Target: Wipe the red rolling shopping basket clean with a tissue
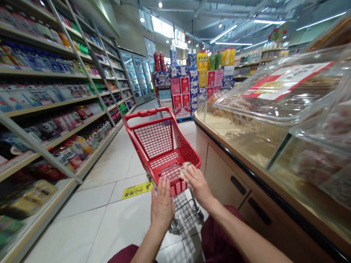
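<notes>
A red plastic shopping cart (159, 160) with a mesh basket stands in front of me, its handle on the far side. My right hand (199, 184) is at the cart's near right rim, with a crumpled off-white cloth (185, 171) under its fingers; how tightly they grip it is partly hidden. My left hand (162, 205) is by the near left corner of the basket, fingers stretched out and holding nothing. Whether its fingertips touch the rim, I cannot tell. No goods show inside the basket.
Shelves of bottled drinks (68, 120) line the left side. A wooden counter (219, 164) with clear food boxes (274, 91) runs close on the right. Stacked cartons (182, 95) stand ahead, and a yellow floor sign (137, 190) lies left of the cart.
</notes>
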The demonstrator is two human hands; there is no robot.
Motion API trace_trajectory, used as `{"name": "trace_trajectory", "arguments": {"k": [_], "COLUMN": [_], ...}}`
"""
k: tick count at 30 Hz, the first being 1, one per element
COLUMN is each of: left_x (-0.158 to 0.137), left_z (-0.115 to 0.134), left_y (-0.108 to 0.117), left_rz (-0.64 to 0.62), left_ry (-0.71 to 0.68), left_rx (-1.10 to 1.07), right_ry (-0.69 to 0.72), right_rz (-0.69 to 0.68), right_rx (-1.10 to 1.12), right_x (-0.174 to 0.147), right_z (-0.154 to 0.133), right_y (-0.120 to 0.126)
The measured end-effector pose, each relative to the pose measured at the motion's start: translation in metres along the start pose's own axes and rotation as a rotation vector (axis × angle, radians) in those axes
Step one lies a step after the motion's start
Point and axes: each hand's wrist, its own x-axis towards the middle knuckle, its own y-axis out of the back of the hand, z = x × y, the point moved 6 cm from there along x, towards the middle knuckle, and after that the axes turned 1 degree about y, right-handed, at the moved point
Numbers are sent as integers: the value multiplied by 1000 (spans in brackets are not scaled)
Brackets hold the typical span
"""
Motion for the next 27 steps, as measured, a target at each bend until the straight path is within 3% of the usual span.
{"name": "trace_trajectory", "arguments": {"k": [2, 3, 7, 8, 12, 14, 19, 21, 24, 25, 27], "left_x": [1, 2, 3, 4, 5, 5, 4, 4, 5, 6, 10], "left_z": [-3, -4, -7, -7, -7, -8, -8, -7, -9, -10, -16], "left_y": [0, -1, -1, -1, -1, 0, -2, -2, -1, 0, 3], "left_rz": [-1, -2, -14, -19, -39, -48, -72, -68, -61, -65, -85], "left_ry": [3, 2, 4, 7, 4, -7, -7, -2, -13, -28, -47], "left_rx": [5, 7, 13, 16, 31, 30, 22, 24, 29, 26, 19], "right_ry": [100, 85, -235, -255, 8, 37, -294, -207, 34, 58, -30], "right_rz": [-43, -54, -22, -21, -83, -104, -54, -53, -86, -98, -107], "right_rx": [31, 17, -127, -132, -10, 10, -107, -73, 5, 8, -32], "right_x": [1, 3, 12, 12, 12, 15, 20, 19, 16, 16, 17], "right_z": [-13, -9, 32, 32, -10, -16, 27, 14, -17, -19, -5], "right_y": [-6, -5, 5, 4, -12, -13, 2, -3, -14, -16, -12]}}
